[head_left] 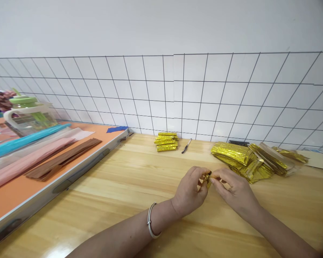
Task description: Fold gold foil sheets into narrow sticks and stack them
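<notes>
Above the wooden table, my left hand (192, 190) pinches a small piece of gold foil paper (207, 179) between thumb and fingers. Facing it, my right hand (233, 188) grips the same piece at its other side with thumb and forefinger, so the fingertips nearly meet. Most of the piece is hidden by the fingers. Just beyond my right hand lies a heap of flat gold foil strips (233, 152). Several narrow gold foil rolls (166, 142) are stacked near the wall, with a pen (186, 146) beside them.
At left, an orange-topped board (78, 168) bears brown crepe paper (64, 159), pink crepe paper (29, 163), a blue strip (29, 139) and a clear pitcher with a green lid (34, 114). A white tiled wall (150, 86) closes off the back. A dark object (238, 143) lies behind the foil heap.
</notes>
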### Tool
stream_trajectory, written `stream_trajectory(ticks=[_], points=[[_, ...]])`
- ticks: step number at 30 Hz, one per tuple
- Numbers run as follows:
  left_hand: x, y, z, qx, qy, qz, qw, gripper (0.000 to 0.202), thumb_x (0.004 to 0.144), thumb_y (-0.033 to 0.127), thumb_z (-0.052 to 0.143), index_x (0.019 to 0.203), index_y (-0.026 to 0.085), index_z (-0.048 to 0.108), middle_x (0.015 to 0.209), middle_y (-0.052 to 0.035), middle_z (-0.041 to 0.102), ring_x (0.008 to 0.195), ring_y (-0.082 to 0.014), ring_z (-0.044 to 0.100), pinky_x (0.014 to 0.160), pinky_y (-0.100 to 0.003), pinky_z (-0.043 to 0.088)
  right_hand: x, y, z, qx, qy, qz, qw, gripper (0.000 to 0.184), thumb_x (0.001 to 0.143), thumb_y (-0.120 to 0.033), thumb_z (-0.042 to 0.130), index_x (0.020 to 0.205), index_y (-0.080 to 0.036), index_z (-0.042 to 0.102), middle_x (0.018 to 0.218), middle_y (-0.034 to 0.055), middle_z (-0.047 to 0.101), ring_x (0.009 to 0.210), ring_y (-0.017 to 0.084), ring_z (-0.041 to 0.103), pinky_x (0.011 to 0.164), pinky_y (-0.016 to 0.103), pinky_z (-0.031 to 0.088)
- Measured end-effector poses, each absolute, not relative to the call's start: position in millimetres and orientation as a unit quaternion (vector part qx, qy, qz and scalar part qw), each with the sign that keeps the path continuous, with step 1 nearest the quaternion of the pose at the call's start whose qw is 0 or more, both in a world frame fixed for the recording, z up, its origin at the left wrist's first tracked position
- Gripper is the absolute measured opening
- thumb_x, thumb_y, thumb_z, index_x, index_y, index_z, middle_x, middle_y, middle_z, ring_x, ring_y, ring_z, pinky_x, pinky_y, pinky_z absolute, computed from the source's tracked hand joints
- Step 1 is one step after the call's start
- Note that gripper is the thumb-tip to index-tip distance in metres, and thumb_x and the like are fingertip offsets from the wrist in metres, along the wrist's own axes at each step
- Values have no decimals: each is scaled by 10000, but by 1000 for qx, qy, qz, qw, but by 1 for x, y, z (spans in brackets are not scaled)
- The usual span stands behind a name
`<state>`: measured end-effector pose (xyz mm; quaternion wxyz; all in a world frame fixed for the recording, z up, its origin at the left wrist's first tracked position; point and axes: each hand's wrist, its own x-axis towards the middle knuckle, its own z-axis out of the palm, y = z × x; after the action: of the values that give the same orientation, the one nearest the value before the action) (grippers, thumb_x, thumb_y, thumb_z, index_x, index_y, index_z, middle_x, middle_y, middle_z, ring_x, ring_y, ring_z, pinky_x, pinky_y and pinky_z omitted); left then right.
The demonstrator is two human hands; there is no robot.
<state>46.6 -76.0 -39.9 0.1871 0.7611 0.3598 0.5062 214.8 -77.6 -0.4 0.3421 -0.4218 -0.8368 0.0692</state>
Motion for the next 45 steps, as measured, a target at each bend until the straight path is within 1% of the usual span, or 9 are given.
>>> stream_trajectory(ticks=[3,7,15,20,23,25,30,41,45], points=[[48,-76,-40,759,357,512,187,365,745,31,473,1071,193,490,923,-46,545,797,-125,520,679,-246,504,215,-78,3,-432,-841,65,319,108,850,-202,472,831,-226,576,796,16,604,761,160,563,675,285,445],[49,-75,-41,755,350,523,183,380,735,14,473,1068,197,475,937,-40,558,859,-133,529,690,-236,511,215,-77,2,-440,-849,63,286,104,830,-188,485,810,-226,580,796,20,585,747,160,553,668,285,455],[48,-74,-42,752,361,515,198,304,772,93,516,1057,198,494,919,-43,566,808,-131,533,654,-242,506,213,-78,1,-450,-825,105,325,84,829,-199,489,800,-230,561,807,20,595,734,155,566,598,257,470],[44,-72,-40,736,357,511,265,250,783,156,540,1029,187,507,933,-40,570,713,-93,537,592,-209,483,213,-78,2,-437,-827,98,340,91,826,-204,491,791,-226,572,770,17,602,700,152,570,617,269,468],[41,-70,-38,722,364,495,318,194,799,181,528,992,175,518,806,-11,571,629,-74,522,540,-185,455,213,-77,1,-439,-823,93,349,98,832,-215,487,787,-226,574,753,14,601,688,149,570,611,267,463],[40,-68,-38,720,365,484,337,166,794,187,538,959,169,526,725,10,556,606,-73,514,547,-185,452,213,-77,1,-444,-821,96,347,94,832,-212,488,787,-225,570,747,10,595,689,148,568,617,268,458],[39,-66,-40,726,384,475,315,134,752,196,579,879,166,547,776,-4,585,665,-90,527,606,-211,461,213,-78,2,-448,-821,99,341,90,830,-212,494,773,-227,562,731,0,582,673,141,557,597,263,446],[44,-66,-46,717,375,493,319,103,765,195,553,862,169,528,688,19,538,593,-77,507,559,-193,445,215,-78,2,-454,-821,79,337,89,781,-152,501,742,-218,544,765,7,579,729,153,545,641,283,443],[44,-66,-47,720,374,497,308,89,767,193,552,848,169,523,708,14,540,604,-79,508,571,-199,443,213,-78,0,-458,-815,92,343,94,792,-156,486,733,-216,529,757,8,559,713,148,535,639,283,434]])
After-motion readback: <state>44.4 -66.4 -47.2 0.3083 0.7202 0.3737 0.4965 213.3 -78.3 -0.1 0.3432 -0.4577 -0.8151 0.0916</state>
